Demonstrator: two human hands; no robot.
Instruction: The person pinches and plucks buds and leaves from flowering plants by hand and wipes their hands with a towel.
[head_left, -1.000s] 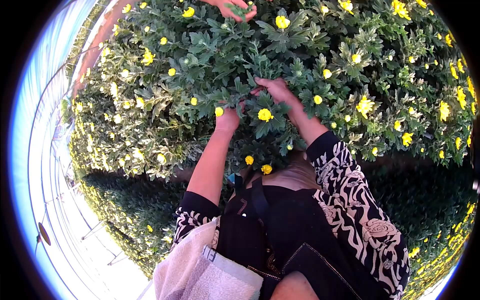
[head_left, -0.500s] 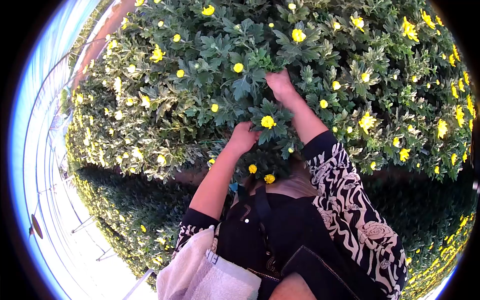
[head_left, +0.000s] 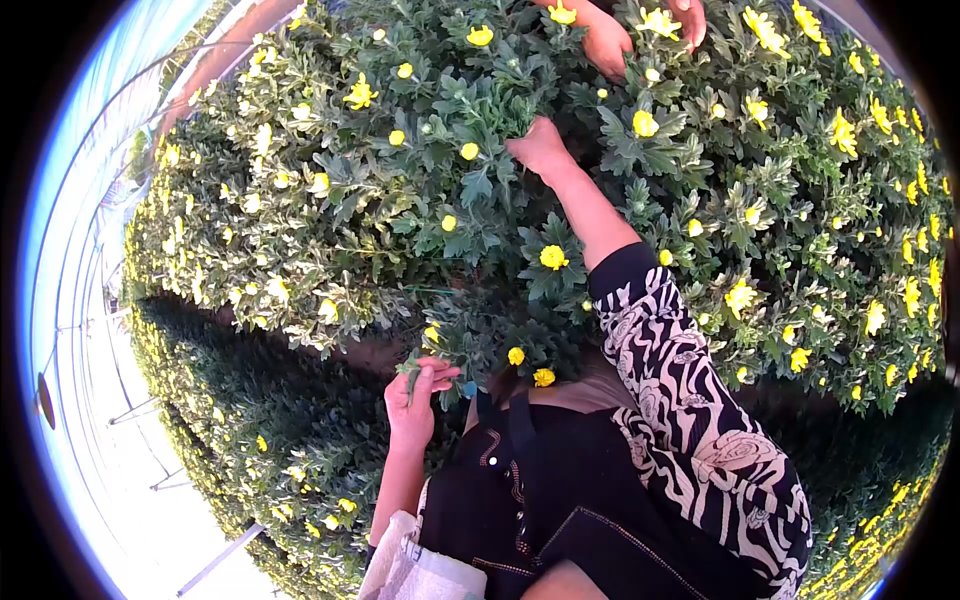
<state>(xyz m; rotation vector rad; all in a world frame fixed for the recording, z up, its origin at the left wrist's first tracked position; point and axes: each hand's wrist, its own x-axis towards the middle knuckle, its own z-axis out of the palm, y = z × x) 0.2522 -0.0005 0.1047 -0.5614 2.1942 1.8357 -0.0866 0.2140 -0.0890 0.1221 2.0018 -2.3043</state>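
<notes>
My left hand point(head_left: 412, 400) is closed in a pinch beside the lower edge of the flower bed, near my waist. A small green leafy sprig point(head_left: 411, 374) sticks out from between its thumb and fingers. Higher up, my right hand point(head_left: 540, 150) reaches among the chrysanthemum plants point(head_left: 480, 185), its fingers wrapped round a bunch of light green shoots point(head_left: 505, 112). Whether those shoots are still attached is hidden by leaves. Close to my right forearm is a yellow chrysanthemum bloom point(head_left: 553, 257).
At the top, another person's hands point(head_left: 605, 45) reach into the same bed. Dense chrysanthemums with yellow blooms and buds spread to both sides. A dark gap point(head_left: 250, 335) divides this bed from the row behind. A pale towel point(head_left: 430, 570) hangs at my left side.
My left hand has drawn down and left out of the foliage, with a sprig now in its fingers. My right hand has shifted slightly up and left. Another person's hands have appeared at the top.
</notes>
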